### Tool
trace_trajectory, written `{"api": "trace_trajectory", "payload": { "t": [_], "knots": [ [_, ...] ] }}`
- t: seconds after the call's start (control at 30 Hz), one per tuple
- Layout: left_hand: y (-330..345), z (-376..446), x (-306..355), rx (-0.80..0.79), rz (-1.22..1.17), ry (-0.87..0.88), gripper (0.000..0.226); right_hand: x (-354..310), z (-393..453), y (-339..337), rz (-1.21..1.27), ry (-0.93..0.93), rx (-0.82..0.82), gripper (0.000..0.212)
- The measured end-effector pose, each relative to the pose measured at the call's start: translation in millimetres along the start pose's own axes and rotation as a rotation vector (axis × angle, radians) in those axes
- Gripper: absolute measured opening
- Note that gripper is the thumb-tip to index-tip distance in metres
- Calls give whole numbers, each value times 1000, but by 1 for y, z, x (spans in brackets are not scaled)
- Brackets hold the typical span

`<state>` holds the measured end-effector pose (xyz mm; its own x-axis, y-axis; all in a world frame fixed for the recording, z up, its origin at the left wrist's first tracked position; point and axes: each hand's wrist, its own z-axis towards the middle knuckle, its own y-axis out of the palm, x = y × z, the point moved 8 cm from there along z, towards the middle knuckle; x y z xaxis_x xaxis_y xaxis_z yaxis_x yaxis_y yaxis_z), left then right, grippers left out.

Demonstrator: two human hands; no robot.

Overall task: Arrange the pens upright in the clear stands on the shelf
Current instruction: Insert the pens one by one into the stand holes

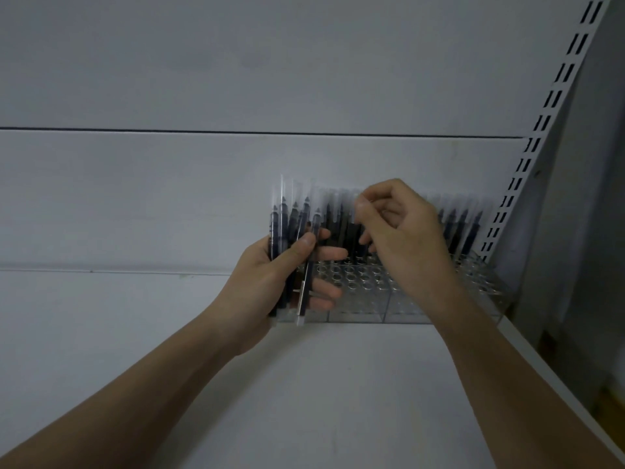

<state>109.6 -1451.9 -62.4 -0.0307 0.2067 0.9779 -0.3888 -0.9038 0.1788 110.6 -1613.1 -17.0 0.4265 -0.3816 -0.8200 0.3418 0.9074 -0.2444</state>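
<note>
My left hand (270, 275): curled round a bundle of pens (287, 238), thumb pressing across the front of them, fingers wrapped behind. The bundle stands nearly upright, tips up, just left of the stands.
One pen in the bundle (304, 286): it has slid lower than the others, its pale end sticking out below my palm.
My right hand (402, 231): raised over the stands, thumb and forefinger pinched together at the top of a clear-capped pen (358, 211); the other fingers are curled loosely under. The pen there is blurred, so I cannot tell how far down it sits in its hole.
Clear stands (358, 299): a row of transparent blocks with round holes on top, sitting on the shelf at the right, against the back panel.
Pens already standing (463, 225): dark-bodied, clear-capped, upright along the back rows, both behind my right hand and to its right. Front holes are open.
In the way: my right hand and wrist cover the middle of the stands; my left-hand bundle hides their left end.
Shelf (304, 384): plain white surface under my forearms.
Back panel (203, 198): white, with a dark horizontal seam above.
Slotted upright (541, 123): white rail with paired slots, rising at the right edge just beside the stands.
</note>
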Motion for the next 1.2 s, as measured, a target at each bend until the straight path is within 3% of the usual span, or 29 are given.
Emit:
{"api": "trace_trajectory", "payload": {
  "t": [0.13,0.4,0.6,0.9,1.07,1.2],
  "knots": [
    [0,0,0,6,8,16,27,-6,-6,18,126,-3,-107,5],
    [3,0,-3,-17,50,30,31,-9,-12,29,339,64,-156,30],
    [4,0,-6,-17,16,20,30,-9,-10,24,266,38,-120,27],
    [1,2,-6,-23,-64,13,31,-2,2,-17,403,62,150,26],
    [1,2,-6,-31,-88,1,34,-10,1,-48,385,-61,382,26],
    [-1,1,-6,-10,9,14,24,-15,-1,-60,291,-149,467,29]
  ]
}}
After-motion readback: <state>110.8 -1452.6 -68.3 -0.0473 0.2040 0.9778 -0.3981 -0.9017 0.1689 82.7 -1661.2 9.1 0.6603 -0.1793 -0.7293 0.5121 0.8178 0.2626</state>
